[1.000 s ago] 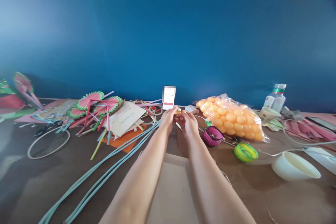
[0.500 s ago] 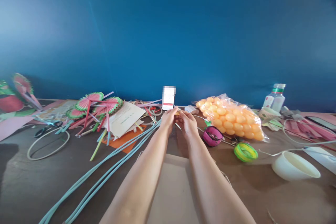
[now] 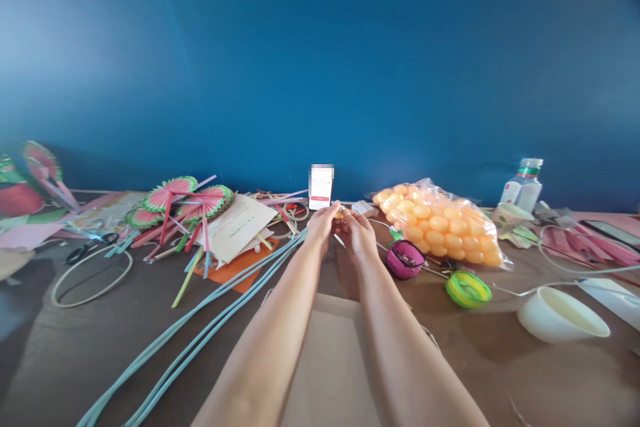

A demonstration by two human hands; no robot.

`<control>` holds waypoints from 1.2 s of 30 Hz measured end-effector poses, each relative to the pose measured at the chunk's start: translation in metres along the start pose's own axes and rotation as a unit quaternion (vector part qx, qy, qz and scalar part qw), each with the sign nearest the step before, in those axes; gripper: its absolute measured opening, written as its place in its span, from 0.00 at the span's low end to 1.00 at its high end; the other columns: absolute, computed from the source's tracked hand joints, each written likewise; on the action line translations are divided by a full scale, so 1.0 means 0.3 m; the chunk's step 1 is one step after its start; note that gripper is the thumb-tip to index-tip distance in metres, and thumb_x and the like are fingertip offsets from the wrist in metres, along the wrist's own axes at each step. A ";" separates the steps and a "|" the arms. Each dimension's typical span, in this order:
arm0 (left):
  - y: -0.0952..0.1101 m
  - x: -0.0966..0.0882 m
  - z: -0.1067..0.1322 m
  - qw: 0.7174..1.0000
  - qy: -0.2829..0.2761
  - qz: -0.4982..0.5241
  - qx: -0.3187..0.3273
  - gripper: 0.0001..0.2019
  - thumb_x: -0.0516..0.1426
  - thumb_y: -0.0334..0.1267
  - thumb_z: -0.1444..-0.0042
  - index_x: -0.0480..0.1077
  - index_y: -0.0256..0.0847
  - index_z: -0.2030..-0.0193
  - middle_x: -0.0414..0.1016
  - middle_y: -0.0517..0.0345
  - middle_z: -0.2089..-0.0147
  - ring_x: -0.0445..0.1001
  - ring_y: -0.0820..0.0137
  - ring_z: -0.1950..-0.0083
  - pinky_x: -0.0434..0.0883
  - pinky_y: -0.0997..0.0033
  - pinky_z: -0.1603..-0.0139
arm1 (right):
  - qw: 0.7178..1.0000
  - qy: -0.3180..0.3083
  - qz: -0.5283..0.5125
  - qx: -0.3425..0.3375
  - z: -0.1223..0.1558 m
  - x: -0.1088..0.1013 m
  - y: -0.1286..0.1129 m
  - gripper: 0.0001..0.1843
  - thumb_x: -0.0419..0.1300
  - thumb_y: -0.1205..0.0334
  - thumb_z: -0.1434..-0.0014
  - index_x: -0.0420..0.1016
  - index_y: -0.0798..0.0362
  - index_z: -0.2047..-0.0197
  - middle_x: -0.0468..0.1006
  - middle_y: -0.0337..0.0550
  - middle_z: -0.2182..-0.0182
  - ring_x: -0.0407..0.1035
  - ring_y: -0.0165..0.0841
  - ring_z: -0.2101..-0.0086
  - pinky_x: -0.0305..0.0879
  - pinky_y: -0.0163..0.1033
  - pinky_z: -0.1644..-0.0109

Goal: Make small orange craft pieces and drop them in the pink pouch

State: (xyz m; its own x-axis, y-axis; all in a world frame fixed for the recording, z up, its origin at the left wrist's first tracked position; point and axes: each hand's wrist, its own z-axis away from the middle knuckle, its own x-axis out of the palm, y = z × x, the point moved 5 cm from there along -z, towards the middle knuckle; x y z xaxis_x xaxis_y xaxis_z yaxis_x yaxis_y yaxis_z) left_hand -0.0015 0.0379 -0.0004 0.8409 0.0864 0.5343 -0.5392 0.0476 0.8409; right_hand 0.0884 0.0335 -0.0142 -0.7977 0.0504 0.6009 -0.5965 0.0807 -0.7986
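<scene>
Both my arms reach forward to the table's far side, where my hands meet. My left hand (image 3: 323, 224) is closed, its fingertips against a small yellowish thing (image 3: 339, 214) whose kind I cannot make out. From the other side my right hand (image 3: 359, 235) pinches the same small thing. A thin white piece (image 3: 339, 239) shows just below the fingers; whether it is held is unclear. A phone (image 3: 320, 188) with a lit screen stands upright right behind my hands. Right of them sits a purple pouch-like container (image 3: 405, 259) with small dark items inside.
A clear bag of orange balls (image 3: 445, 223), a green-yellow ring-shaped item (image 3: 468, 289), a white bowl (image 3: 563, 315) and a bottle (image 3: 523, 187) lie rightward. Leftward are paper fans (image 3: 173, 193), papers (image 3: 235, 227), scissors (image 3: 90, 248) and pale blue tubes (image 3: 200, 320). A blue panel (image 3: 320, 67) stands behind.
My hands stay together at nearly the same spot, with only slight finger movement. A pale, blurred object has come into view at the left edge, and the shadow there has spread.
</scene>
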 end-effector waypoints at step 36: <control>0.027 -0.016 -0.009 0.998 0.019 -0.033 0.053 0.17 0.69 0.47 0.57 0.74 0.37 0.67 0.72 0.60 0.74 0.70 0.76 0.74 0.68 0.76 0.70 | 0.917 0.066 0.331 -0.214 0.036 -0.011 -0.057 0.11 0.62 0.54 0.46 0.76 0.49 0.62 0.80 0.42 0.65 0.71 0.34 0.71 0.69 0.39 0.67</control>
State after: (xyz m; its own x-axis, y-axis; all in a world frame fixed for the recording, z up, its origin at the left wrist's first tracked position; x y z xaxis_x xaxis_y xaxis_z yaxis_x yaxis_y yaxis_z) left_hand -0.0101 0.0406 0.0036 0.8707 0.1249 0.4757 -0.4732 -0.0513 0.8795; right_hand 0.1004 0.0212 -0.0028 -0.9380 0.3465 0.0115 0.1257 0.3707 -0.9202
